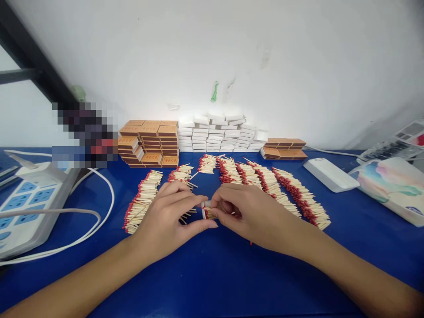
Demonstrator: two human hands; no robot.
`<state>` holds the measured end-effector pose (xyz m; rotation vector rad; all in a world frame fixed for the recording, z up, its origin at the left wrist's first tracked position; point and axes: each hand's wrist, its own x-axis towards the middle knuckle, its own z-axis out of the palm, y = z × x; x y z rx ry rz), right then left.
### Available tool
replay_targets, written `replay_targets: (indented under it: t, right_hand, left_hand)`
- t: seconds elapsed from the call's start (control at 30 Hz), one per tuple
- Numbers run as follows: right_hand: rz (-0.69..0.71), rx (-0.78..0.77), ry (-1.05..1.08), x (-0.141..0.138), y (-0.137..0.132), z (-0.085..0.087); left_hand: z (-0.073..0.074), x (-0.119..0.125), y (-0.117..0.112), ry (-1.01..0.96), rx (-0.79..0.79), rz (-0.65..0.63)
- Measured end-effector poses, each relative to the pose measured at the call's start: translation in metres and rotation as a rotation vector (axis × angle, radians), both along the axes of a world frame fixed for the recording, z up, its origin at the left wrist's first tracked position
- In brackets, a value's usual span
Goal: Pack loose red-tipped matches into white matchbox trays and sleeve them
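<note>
Between my hands is a small white matchbox tray (203, 212) with some red-tipped matches (210, 213) lying in it. Thumb and fingers of my left hand (170, 210) grip the tray from its left side. My right hand (247, 210) is closed in a pinch over the tray's right end, its fingertips at the matches; what exactly they hold is partly hidden. Rows of loose matches (145, 194) fan out on the blue table left of my hands. More match rows (298, 196) lie beyond and to the right.
Stacked brown matchboxes (152, 143) and white trays (217, 134) line the wall, with more brown boxes (285, 149) at right. A power strip (33, 203) with white cables stands left. At right lie a white block-shaped device (331, 174) and a tissue pack (391, 190).
</note>
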<state>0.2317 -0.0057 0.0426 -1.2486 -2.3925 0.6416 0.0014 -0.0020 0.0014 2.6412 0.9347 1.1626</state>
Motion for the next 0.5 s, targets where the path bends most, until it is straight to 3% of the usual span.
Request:
replay_targets:
  t: [0.37, 0.5]
  right_hand:
    - [0.087, 0.164, -0.079, 0.005, 0.000, -0.006]
    - [0.060, 0.204, -0.098, 0.010, 0.003, 0.000]
  left_hand:
    - [0.001, 0.000, 0.000, 0.003, 0.016, 0.001]
    - [0.001, 0.001, 0.000, -0.001, 0.008, 0.006]
